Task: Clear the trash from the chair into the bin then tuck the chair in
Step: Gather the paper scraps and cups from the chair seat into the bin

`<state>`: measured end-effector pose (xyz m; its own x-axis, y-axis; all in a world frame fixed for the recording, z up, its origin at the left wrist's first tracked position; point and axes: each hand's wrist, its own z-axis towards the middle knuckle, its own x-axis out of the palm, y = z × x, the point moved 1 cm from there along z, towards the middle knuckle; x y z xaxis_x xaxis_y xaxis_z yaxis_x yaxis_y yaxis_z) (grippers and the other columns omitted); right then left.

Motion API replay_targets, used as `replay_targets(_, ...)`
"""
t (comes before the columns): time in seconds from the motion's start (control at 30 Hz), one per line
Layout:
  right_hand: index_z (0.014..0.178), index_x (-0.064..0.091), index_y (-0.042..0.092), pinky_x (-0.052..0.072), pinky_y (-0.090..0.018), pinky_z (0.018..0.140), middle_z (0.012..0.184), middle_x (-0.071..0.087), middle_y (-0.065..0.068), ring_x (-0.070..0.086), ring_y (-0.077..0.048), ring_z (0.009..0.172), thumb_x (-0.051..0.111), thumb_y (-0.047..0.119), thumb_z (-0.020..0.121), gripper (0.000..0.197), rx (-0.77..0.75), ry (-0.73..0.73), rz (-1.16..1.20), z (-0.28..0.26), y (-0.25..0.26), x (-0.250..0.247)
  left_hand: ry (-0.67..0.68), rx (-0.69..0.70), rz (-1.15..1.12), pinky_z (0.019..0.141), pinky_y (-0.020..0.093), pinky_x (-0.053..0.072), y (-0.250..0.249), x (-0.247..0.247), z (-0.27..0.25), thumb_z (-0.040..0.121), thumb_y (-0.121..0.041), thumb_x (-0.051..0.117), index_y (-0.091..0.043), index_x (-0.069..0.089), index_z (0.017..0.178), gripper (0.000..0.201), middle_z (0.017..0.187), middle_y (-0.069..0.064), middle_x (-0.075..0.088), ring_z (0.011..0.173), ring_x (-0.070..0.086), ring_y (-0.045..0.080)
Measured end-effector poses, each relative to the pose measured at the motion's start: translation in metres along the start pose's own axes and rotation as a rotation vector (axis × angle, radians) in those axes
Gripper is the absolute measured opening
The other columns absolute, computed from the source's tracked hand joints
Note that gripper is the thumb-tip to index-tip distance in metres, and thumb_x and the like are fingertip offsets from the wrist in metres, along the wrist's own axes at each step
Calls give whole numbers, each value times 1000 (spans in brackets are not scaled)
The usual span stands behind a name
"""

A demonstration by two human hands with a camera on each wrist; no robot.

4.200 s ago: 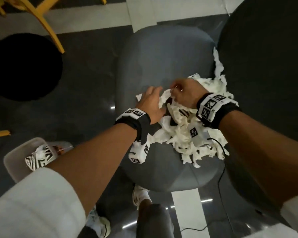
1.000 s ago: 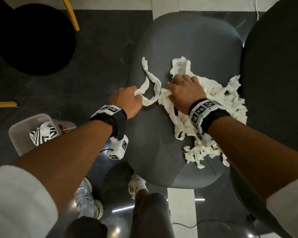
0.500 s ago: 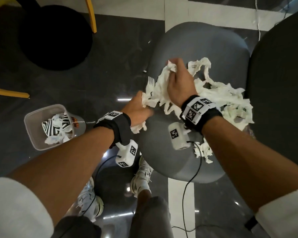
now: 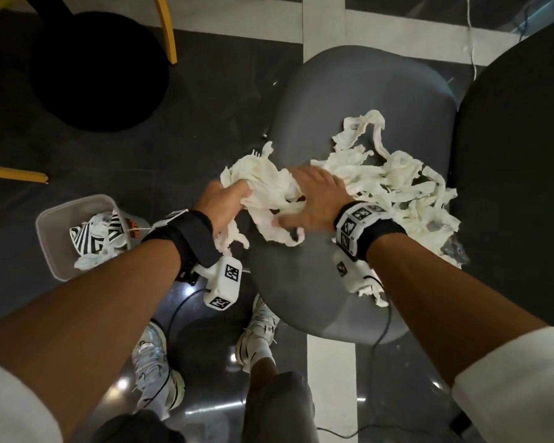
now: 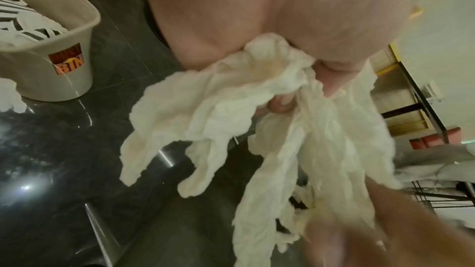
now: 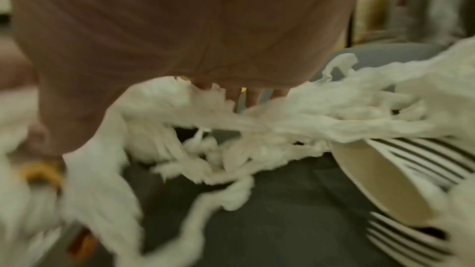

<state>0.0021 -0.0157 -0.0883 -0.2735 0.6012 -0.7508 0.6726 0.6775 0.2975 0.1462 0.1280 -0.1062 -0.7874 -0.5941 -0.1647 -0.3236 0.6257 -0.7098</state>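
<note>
Dragged more to the chair's left edge since half a second ago, white tissue bunched in left hand, pressed under flat right hand; some trash already in bin, most left, chair untucked.

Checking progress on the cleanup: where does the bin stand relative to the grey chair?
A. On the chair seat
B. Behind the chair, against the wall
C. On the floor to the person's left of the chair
C: the bin stands on the dark floor left of the chair, already holding some trash.
</note>
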Motion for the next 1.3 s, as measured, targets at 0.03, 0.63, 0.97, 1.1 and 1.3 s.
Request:
replay_targets(0.03, 156, 11, 32, 10, -52, 122, 162, 24, 0, 13, -27, 152, 65, 80, 61, 119, -22, 60, -119, -1, -7, 9, 4, -14, -13, 52, 25, 38, 0, -3, 2, 80, -23, 60, -15, 58, 68, 14, 45, -9, 51, 41, 46, 10)
replay_targets(0.63, 118, 60, 6, 42, -24, 83, 109, 62, -3, 54, -13, 95, 53, 8, 87, 32, -192, -426, 485, 28, 101, 12, 270, -234, -484, 76, 35, 59, 9, -9, -7, 97, -40, 49, -14, 72, 103, 35, 99, 11, 76, 93, 73, 28)
replay_targets(0.97, 119, 58, 17, 50, -37, 88, 111, 62, -3, 60, -22, 102, 58, 26, 85, 35, -250, -150, 474, 40, 110, 26, 305, -288, -628, 78, 44, 60, 15, -41, -9, 93, -42, 59, -11, 70, 120, 42, 105, 17, 74, 96, 72, 34)
replay_targets(1.1, 137, 44, 35, 35, -52, 112, 141, 51, 0, 42, -29, 135, 52, 78, 70, 80, -169, 15, -53, 36, 82, 37, -1, -259, -490, 59, 37, 60, 17, -54, -9, 83, -23, 71, -12, 72, 101, 21, 88, 9, 77, 72, 76, 26)
replay_targets(1.3, 141, 44, 31, 23, -52, 116, 155, 32, 2, 27, -27, 143, 73, 52, 75, 75, -155, 84, -405, 26, 43, 50, -165, -287, -321, 74, 55, 61, 19, -82, -1, 60, -39, 72, -16, 69, 107, 52, 98, 6, 77, 84, 75, 30)
